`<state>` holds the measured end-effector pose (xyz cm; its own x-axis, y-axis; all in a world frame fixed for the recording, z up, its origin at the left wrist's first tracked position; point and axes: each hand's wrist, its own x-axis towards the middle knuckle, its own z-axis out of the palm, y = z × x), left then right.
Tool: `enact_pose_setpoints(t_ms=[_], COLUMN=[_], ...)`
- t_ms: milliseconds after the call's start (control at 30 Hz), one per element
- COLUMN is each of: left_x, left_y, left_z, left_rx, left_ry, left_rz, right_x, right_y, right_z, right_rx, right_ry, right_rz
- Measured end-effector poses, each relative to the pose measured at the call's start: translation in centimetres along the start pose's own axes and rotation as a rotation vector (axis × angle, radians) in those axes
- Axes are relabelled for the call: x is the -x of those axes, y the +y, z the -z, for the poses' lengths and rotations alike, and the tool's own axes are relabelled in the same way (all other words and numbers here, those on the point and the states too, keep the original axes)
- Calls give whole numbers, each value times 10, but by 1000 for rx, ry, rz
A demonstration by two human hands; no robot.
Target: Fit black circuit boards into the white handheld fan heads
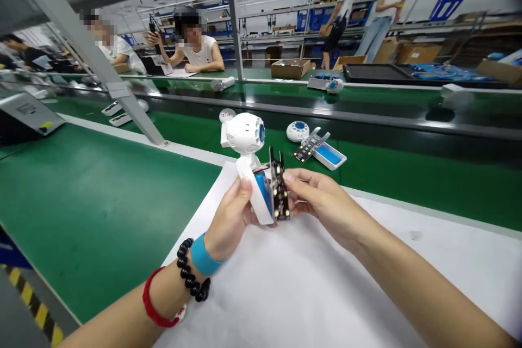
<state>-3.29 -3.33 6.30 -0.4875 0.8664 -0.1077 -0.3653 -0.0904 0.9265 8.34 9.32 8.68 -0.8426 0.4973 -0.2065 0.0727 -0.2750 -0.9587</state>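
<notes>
Head view. Left hand (pixel 230 217) grips white toy (pixel 248 163) by its base, raised off the bench (pixel 326 293) so the open side faces the right hand (pixel 322 201), which pinches a black circuit board (pixel 279 187) against it. Beyond the hands: spare board (pixel 306 148), blue tray (pixel 329 155).

"Can you read any words or numbers here?"

"No. The sticker on the grey box (pixel 28 114) at nine o'clock is too blurry, and nothing else has words."
</notes>
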Motion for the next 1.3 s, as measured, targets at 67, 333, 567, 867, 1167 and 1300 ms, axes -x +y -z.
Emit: enact_pose_setpoints(t_ms=[67,333,567,867,1167,1300], left_x=[0,-1,2,12,9,7], left_y=[0,0,-2,-4,-4,-4], left_z=[2,4,4,5,6,6], left_rx=[24,14,-11,-219,-435,-419], left_ry=[-31,-7,-124,-156,-75,-34], left_rz=[2,185,89,16,-287,-296], right_x=[-1,1,4,5,6,6], right_y=[-2,-5,-12,-19,-15,-12], right_z=[2,1,3,16,7,6], right_rx=[-42,217,332,286,206,-16], right_ry=[31,33,-13,-158,-165,-160], right_rz=[12,395,423,301,282,109])
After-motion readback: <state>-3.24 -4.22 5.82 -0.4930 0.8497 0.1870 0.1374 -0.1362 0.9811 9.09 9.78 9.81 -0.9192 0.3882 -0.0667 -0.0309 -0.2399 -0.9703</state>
